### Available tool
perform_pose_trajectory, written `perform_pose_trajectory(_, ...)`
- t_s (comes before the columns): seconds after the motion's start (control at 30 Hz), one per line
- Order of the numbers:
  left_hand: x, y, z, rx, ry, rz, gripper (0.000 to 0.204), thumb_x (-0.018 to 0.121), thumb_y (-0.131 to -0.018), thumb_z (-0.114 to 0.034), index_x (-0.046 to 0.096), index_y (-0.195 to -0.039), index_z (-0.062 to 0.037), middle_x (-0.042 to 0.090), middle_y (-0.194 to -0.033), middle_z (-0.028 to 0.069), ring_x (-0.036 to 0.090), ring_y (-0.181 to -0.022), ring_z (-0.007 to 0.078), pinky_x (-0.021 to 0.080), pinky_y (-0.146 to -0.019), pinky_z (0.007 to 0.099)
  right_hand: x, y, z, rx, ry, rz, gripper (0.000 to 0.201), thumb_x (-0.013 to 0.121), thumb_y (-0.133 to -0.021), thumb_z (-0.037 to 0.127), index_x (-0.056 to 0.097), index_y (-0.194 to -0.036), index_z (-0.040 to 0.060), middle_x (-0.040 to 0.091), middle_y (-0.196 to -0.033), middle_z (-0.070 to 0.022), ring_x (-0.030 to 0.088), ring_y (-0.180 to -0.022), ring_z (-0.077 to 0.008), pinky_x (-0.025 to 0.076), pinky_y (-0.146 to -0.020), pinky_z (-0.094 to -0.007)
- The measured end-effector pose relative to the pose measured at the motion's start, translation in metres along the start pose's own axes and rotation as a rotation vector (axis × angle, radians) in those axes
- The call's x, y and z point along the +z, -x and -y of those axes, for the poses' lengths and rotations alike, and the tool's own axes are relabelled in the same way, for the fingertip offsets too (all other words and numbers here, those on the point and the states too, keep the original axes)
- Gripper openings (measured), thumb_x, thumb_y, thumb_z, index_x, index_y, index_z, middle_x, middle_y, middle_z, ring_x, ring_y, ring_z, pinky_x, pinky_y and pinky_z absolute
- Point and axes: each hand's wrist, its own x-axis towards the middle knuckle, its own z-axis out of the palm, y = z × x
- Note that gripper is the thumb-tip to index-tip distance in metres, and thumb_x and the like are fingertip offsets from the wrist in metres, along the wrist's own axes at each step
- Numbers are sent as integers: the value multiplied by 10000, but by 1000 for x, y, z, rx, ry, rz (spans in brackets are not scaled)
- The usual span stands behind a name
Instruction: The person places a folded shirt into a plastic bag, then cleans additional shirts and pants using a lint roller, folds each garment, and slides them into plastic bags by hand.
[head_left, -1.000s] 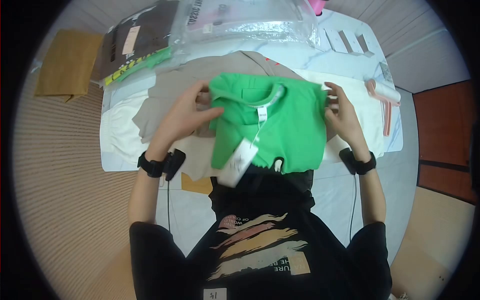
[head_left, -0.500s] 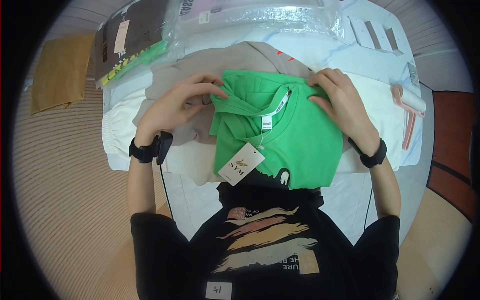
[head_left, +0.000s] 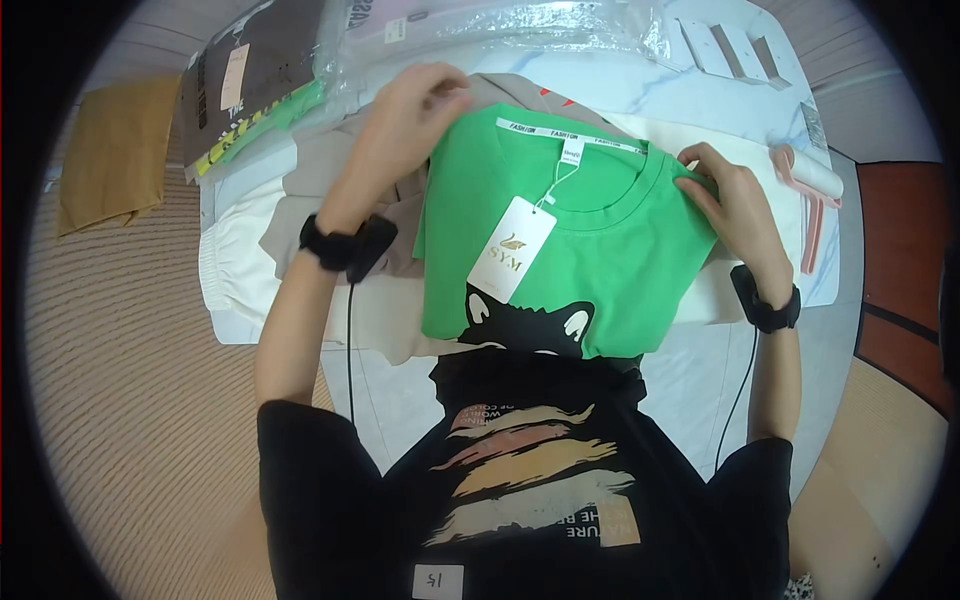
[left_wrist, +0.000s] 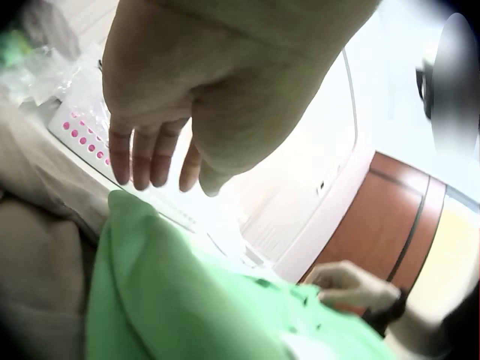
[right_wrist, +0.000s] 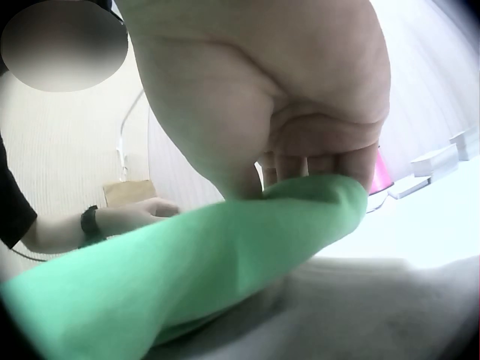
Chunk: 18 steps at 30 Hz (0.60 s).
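A folded green T-shirt (head_left: 620,270) lies face up before me, its collar toward the far side and a black animal print at its near edge. From its neck label a white hang tag (head_left: 512,250) dangles by a string onto the front. My right hand (head_left: 735,205) pinches the shirt's right shoulder; in the right wrist view, thumb and fingers close over the cloth (right_wrist: 247,240). Off the shirt's upper left corner is my left hand (head_left: 410,125). The left wrist view shows its fingers (left_wrist: 161,154) extended and holding nothing, just above the green fabric (left_wrist: 157,277).
Under the shirt are a grey-brown garment (head_left: 300,225) and white clothing (head_left: 240,245). Plastic-bagged clothes (head_left: 510,35) line the far side, beside a dark packaged garment (head_left: 255,85). A lint roller (head_left: 810,180) lies right, white blocks (head_left: 735,50) far right, brown paper (head_left: 120,150) left.
The collar has been spread flat and turned upward, with more of the black print showing. My left hand let go of the left side and moved up; my right hand shifted outward along the shoulder.
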Motion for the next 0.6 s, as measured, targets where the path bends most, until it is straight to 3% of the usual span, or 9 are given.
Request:
perform_pose_trajectory(0.07,-12,12,4,20,68,-163,224,717,-982,-190,690,-1087,6,712,-856,42,646,-762,117,501,-683,272,2,6,-8,-14,-16,-21,227,695,-979,166,631,-1132,12,725,-851,-189,717,-803,-356,521,-714,-403)
perform_pose_trajectory(0.13,-26,34,-7,-317,123,27,243,723,-975,-205,706,-1041,28,685,-752,55,629,-686,109,492,-638,274,5,11,-15,-30,-31,-26,249,701,-973,170,642,-1156,11,733,-879,-198,727,-833,-356,532,-748,-392)
perform_pose_trajectory(0.17,-27,41,-15,-322,125,23,243,723,-975,-205,706,-1041,28,685,-752,55,629,-686,109,492,-638,274,7,11,-18,0,-68,-35,264,704,-963,162,643,-1174,17,736,-901,-202,727,-854,-362,537,-773,-396)
perform_pose_trajectory(0.23,-27,51,-32,-594,168,276,308,746,-922,-259,718,-939,48,713,-731,130,643,-608,215,491,-594,344,11,7,-21,28,-107,-44,281,707,-953,154,645,-1193,23,739,-924,-207,727,-875,-369,542,-799,-399)
perform_pose_trajectory(0.33,-29,61,-51,-571,7,534,252,725,-965,-194,698,-963,57,670,-663,58,597,-577,99,478,-553,279,15,10,-18,34,-173,-102,267,712,-934,96,651,-1179,7,719,-943,-188,700,-875,-354,537,-802,-403)
perform_pose_trajectory(0.37,-27,71,-52,-566,11,545,252,725,-965,-194,698,-963,57,670,-663,58,597,-577,99,478,-553,279,11,13,-11,-9,-61,-256,244,713,-930,69,655,-1156,-4,703,-957,-180,684,-877,-340,533,-800,-397)
perform_pose_trajectory(0.43,-26,106,-48,-520,91,340,221,711,-976,-174,687,-950,44,661,-657,48,587,-545,96,451,-513,279,9,35,4,-110,103,-551,194,711,-916,3,668,-1102,-27,654,-980,-156,625,-860,-308,511,-782,-368)
perform_pose_trajectory(0.53,-41,164,-82,-697,243,267,155,696,-993,-128,687,-958,23,653,-650,37,601,-543,77,439,-495,243,21,121,23,317,-149,-493,125,698,-986,82,690,-1002,-41,666,-783,-69,572,-677,-121,478,-664,-271)
perform_pose_trajectory(0.6,-31,187,-93,-827,381,301,137,694,-996,-116,688,-957,16,649,-649,31,600,-539,69,433,-488,229,48,166,36,466,-344,-298,111,711,-976,81,703,-963,-29,704,-824,-60,643,-709,-106,498,-648,-262)
